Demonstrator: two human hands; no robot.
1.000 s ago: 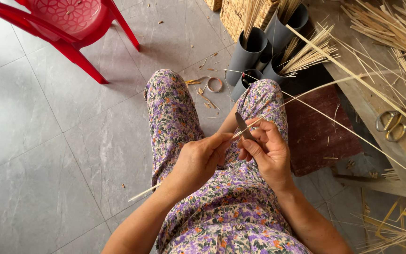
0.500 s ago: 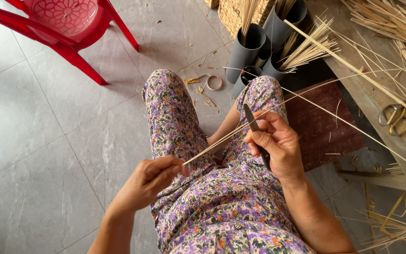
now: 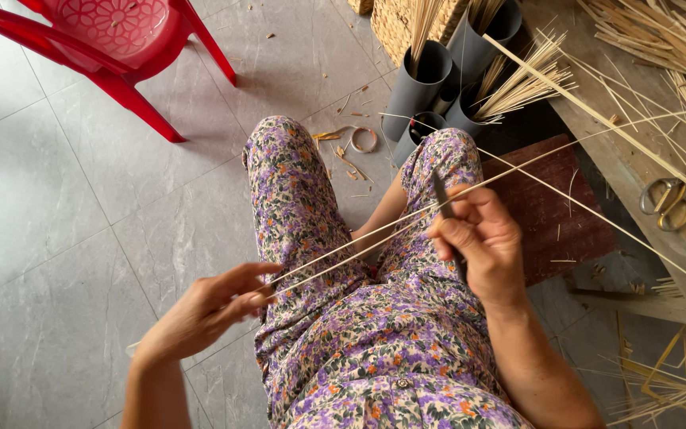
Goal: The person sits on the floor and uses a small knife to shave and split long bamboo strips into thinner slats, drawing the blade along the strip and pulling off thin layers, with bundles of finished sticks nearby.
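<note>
The right hand [image 3: 482, 242] is closed around a dark-bladed knife [image 3: 443, 199], the blade pointing up and away from the body, its thumb and fingers also pressing a thin pale bamboo strip [image 3: 359, 242] against the blade. The left hand [image 3: 212, 306] sits lower and out to the side of the lap, fingers half-curled, pinching the near end of the strip between thumb and fingertips. The strip, which looks split into two slivers, runs taut between the hands across the floral-print trousers [image 3: 343, 318] and continues past the knife toward a wooden bench [image 3: 637, 171] at the right. Beyond the knees stand grey tubes [image 3: 418, 83] holding bundled sticks. Scissors [image 3: 664, 202] lie on the bench, and a red plastic chair [image 3: 113, 48] stands on the grey tile floor [image 3: 57, 238].
</note>
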